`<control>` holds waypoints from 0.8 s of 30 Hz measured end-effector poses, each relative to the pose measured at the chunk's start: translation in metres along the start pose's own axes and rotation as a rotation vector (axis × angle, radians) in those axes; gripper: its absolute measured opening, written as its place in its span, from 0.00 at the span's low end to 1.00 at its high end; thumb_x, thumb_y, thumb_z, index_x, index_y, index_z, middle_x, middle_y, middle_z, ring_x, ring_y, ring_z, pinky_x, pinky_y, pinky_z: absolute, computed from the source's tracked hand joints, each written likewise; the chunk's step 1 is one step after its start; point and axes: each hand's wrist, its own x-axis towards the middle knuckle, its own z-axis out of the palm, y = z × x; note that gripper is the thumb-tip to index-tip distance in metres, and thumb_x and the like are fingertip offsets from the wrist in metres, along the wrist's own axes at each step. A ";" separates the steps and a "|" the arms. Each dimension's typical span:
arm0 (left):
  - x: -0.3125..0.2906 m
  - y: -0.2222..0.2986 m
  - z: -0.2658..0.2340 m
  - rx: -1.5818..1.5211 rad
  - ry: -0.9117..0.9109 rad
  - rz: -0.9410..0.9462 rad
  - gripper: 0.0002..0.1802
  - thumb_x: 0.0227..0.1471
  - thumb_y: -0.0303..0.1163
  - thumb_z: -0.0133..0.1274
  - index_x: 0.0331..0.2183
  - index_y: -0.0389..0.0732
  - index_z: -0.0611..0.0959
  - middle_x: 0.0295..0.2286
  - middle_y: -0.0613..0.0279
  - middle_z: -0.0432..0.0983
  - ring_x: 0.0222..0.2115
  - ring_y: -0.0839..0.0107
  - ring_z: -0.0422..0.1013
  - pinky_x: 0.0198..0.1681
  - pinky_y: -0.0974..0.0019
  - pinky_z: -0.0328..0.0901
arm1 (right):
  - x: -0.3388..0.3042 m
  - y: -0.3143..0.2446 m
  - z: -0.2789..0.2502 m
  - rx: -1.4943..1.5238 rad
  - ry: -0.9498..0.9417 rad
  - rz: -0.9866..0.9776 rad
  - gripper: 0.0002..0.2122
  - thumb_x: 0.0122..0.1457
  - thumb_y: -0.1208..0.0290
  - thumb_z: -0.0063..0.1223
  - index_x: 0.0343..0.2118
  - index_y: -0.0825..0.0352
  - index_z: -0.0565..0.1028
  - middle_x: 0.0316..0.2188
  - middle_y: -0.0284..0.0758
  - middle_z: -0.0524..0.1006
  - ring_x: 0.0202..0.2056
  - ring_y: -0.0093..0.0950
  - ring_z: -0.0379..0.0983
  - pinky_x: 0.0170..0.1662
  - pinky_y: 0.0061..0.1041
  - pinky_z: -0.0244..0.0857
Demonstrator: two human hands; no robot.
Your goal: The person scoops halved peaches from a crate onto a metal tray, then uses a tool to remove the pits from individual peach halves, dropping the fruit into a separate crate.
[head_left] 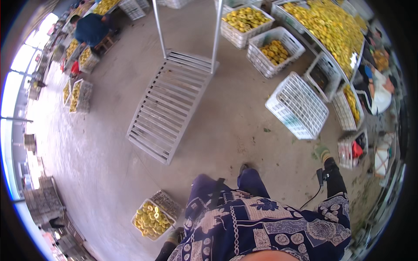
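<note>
My right hand (322, 153), in a pale green work glove, reaches out to the right. Its fingers look apart, and nothing shows in them. Just beyond it a white plastic crate (297, 106) shows its slatted grid face; the hand appears apart from it. My left hand (176, 235) is low at my left side, mostly hidden by my patterned clothing. Beside it is a white crate (164, 203) filled with yellow fruit rings (151, 220). Whether the left fingers touch or grip this crate's rim is not visible.
A slatted metal cart (172, 102) with upright bars stands ahead. Crates of yellow fruit (275, 52) line the right, by a heaped table (328, 24). A person (91, 29) sits among crates far left; another person (379, 91) is at right. A crate (347, 154) holds something red.
</note>
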 end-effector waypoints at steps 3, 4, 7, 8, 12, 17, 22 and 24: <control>-0.020 0.036 0.073 -0.116 0.111 0.002 0.10 0.42 0.38 0.57 0.22 0.41 0.80 0.13 0.64 0.69 0.07 0.72 0.60 0.10 0.68 0.54 | 0.149 -0.118 -0.123 1.006 0.113 0.461 0.08 0.55 0.67 0.43 0.34 0.64 0.71 0.21 0.38 0.73 0.18 0.31 0.72 0.18 0.30 0.67; -0.030 0.042 0.098 -0.171 0.126 -0.008 0.10 0.42 0.38 0.57 0.22 0.41 0.80 0.13 0.64 0.69 0.07 0.72 0.60 0.10 0.68 0.54 | 0.200 -0.150 -0.153 0.947 0.107 0.343 0.07 0.57 0.67 0.44 0.34 0.63 0.71 0.21 0.37 0.72 0.16 0.28 0.69 0.18 0.28 0.66; -0.088 0.131 0.196 -0.034 0.198 -0.084 0.12 0.39 0.41 0.59 0.19 0.42 0.78 0.12 0.65 0.66 0.07 0.72 0.58 0.10 0.68 0.52 | 0.339 -0.194 -0.224 1.158 0.036 -0.068 0.08 0.59 0.67 0.45 0.39 0.61 0.73 0.24 0.34 0.73 0.22 0.24 0.70 0.22 0.23 0.64; -0.092 0.112 0.202 -0.129 0.252 -0.057 0.14 0.39 0.42 0.60 0.19 0.43 0.78 0.12 0.66 0.67 0.10 0.73 0.61 0.12 0.68 0.54 | 0.375 -0.237 -0.252 1.124 0.035 -0.150 0.10 0.60 0.68 0.44 0.42 0.61 0.72 0.26 0.33 0.74 0.22 0.22 0.70 0.24 0.22 0.65; -0.137 0.191 0.270 -0.153 0.402 -0.145 0.17 0.37 0.46 0.60 0.21 0.40 0.81 0.17 0.64 0.72 0.18 0.73 0.67 0.18 0.66 0.61 | 0.542 -0.236 -0.342 0.480 0.437 -0.661 0.20 0.58 0.72 0.48 0.55 0.58 0.67 0.41 0.34 0.71 0.41 0.28 0.70 0.39 0.25 0.67; -0.170 0.190 0.300 -0.137 0.485 -0.172 0.20 0.35 0.47 0.61 0.23 0.38 0.83 0.20 0.62 0.77 0.20 0.70 0.71 0.24 0.63 0.67 | 0.642 -0.402 -0.415 0.306 0.528 -0.430 0.24 0.58 0.71 0.47 0.58 0.66 0.61 0.51 0.39 0.67 0.50 0.33 0.65 0.50 0.27 0.61; -0.218 0.239 0.347 -0.265 0.504 -0.163 0.30 0.27 0.51 0.65 0.28 0.35 0.81 0.21 0.58 0.77 0.19 0.68 0.72 0.22 0.65 0.67 | 0.647 -0.518 -0.448 0.558 0.466 -0.294 0.25 0.57 0.63 0.50 0.56 0.70 0.63 0.50 0.41 0.69 0.49 0.31 0.66 0.50 0.25 0.61; -0.217 0.249 0.353 -0.260 0.506 -0.156 0.29 0.27 0.50 0.65 0.28 0.36 0.81 0.21 0.58 0.77 0.21 0.67 0.73 0.25 0.64 0.68 | 0.690 -0.502 -0.456 0.577 0.233 -0.155 0.25 0.54 0.60 0.55 0.50 0.73 0.69 0.40 0.40 0.74 0.41 0.30 0.71 0.44 0.26 0.64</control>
